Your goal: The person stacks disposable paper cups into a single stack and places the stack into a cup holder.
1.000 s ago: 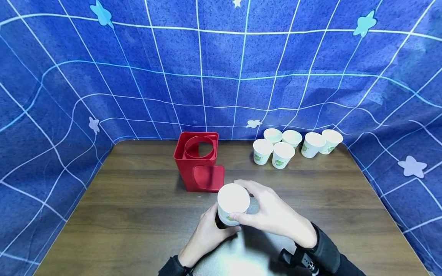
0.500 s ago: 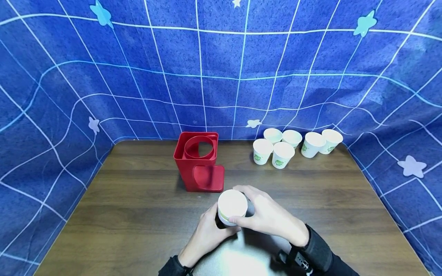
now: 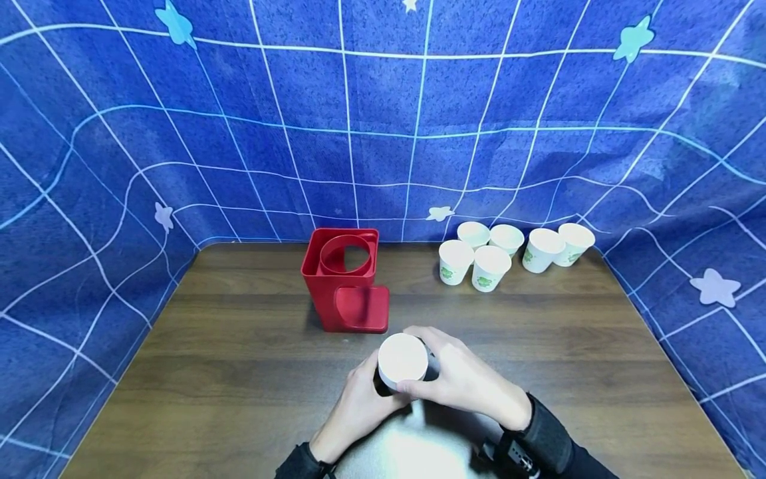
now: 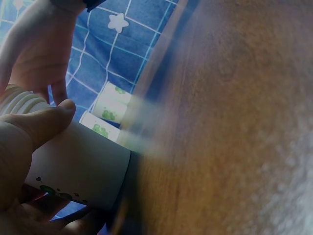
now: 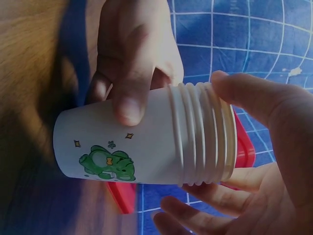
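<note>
A nested stack of white paper cups [image 3: 402,358] with a green frog print [image 5: 146,142] is held between both hands just above the table's near middle. My left hand [image 3: 366,394] grips the stack's lower body, its thumb [image 5: 128,93] lying across the side. My right hand [image 3: 445,374] curls round the ribbed rims at the top [image 5: 254,98]. In the left wrist view the stack [image 4: 80,171] sits under my left thumb [image 4: 46,122]. A red cup holder [image 3: 347,279] with a round opening stands just behind the hands.
Several loose white paper cups [image 3: 509,251] stand grouped at the table's back right, seen small in the left wrist view as cups [image 4: 110,103]. The brown wooden table [image 3: 239,359] is ringed by a blue grid-patterned cloth backdrop [image 3: 383,133].
The top cup has sunk lower into the stack and the right hand has come down and closer with it. The left hand has stayed put.
</note>
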Tool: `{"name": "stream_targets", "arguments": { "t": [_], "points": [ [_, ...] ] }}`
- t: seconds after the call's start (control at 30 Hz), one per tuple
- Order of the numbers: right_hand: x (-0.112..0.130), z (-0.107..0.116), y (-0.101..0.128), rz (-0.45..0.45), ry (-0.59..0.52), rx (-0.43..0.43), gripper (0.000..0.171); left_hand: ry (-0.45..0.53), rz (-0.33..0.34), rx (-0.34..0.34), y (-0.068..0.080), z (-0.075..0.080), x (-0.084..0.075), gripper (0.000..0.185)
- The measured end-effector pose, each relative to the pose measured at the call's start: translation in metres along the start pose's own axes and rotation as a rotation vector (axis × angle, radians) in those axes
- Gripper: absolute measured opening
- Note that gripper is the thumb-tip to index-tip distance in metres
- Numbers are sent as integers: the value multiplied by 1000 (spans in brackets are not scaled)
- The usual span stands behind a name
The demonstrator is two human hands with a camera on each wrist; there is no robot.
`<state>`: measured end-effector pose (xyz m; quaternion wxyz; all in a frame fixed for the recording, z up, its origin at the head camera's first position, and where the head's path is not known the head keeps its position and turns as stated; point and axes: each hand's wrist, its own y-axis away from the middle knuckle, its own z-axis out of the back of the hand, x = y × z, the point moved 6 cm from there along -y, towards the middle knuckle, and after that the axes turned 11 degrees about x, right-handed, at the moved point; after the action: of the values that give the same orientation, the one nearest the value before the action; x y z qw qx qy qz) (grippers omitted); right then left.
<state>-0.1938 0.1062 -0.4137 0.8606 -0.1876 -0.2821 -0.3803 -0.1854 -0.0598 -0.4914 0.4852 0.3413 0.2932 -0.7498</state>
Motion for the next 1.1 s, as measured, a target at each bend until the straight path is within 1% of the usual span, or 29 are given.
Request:
{"name": "stream_targets", "arguments": {
  "t": [0.3,0.47,0.53,0.67,0.8,0.97,1.1],
  "points": [
    [-2,-1,1,10,16,0,73,4,17,9,-1,1,0,70],
    [-2,2,4,-10,15,-12,77,5,14,14,-2,1,0,72],
    [-2,6,5,-20,-3,-23,77,7,11,10,-3,1,0,73],
    [-5,15,5,-29,-7,-59,77,11,3,-3,-3,1,-1,74],
    [-11,24,5,-36,25,-104,76,15,-4,-5,-1,1,-1,74],
    [-20,36,7,-80,36,-152,76,17,-7,0,-1,0,-1,76],
    [-29,51,7,-113,26,-197,75,10,0,8,-1,1,-1,76]
  ]
}}
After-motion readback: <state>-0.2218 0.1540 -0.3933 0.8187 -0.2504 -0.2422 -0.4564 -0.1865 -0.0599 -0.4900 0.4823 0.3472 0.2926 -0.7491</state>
